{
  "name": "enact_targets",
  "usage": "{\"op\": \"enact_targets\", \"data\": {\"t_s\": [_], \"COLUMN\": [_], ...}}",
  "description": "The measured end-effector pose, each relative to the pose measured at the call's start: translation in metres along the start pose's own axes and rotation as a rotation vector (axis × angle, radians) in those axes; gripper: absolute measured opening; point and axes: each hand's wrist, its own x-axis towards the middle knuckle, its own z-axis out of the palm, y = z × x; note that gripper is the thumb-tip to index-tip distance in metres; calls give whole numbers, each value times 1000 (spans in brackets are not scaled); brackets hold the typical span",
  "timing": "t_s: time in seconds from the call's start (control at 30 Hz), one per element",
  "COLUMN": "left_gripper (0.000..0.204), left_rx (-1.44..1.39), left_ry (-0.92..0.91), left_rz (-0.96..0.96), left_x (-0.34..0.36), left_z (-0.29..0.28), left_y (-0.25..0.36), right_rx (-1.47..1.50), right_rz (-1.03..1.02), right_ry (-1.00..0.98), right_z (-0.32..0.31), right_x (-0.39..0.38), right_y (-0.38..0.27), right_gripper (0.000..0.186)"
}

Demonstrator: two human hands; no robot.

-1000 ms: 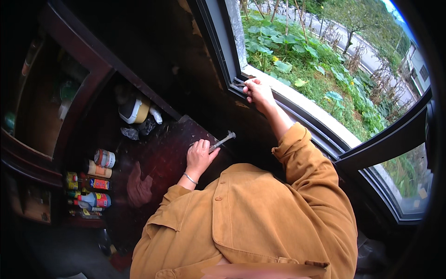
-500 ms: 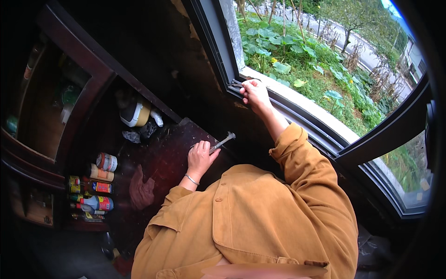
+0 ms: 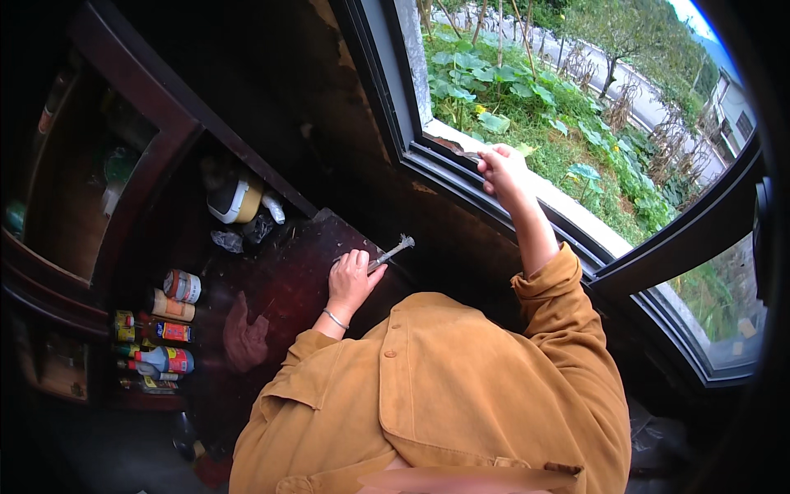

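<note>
My left hand (image 3: 350, 281), with a bangle at the wrist, rests at the edge of the dark red tabletop (image 3: 300, 288). Its fingers are closed on a thin brush (image 3: 397, 253), whose pale, frayed tip points away toward the upper right. Over the sill of the open window, my right hand (image 3: 505, 171) pinches a thin, dark, ragged strip (image 3: 448, 146). That strip stretches left from the fingertips above the black window frame (image 3: 461, 174); its kind is unclear.
A crumpled reddish cloth (image 3: 246, 333) lies on the table. To its left stand several bottles and jars (image 3: 169, 360). A dark wooden cabinet (image 3: 152, 156) rises at the far left. The opened sash (image 3: 679, 267) juts out at right.
My right hand has moved right along the window frame, away from its corner, with the dark strip in its fingers. My left hand and the brush stay nearly where they were.
</note>
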Motion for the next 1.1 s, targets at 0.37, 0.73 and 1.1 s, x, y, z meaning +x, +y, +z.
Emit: {"op": "enact_targets", "data": {"t_s": [0.37, 0.73, 1.1], "left_gripper": [35, 34, 34], "left_rx": [-26, -26, -19], "left_ry": [22, 19, 21], "left_rz": [-12, -13, -3], "left_x": [0, -1, 0], "left_z": [-1, 0, -1], "left_y": [-1, -2, -1], "right_rx": [-475, -17, 137], "right_rz": [72, 98, 97], "right_ry": [-131, -154, -217], "right_z": [20, 63, 45], "right_x": [22, 59, 64], "right_y": [-14, 18, 45], "right_gripper": [6, 7, 8]}}
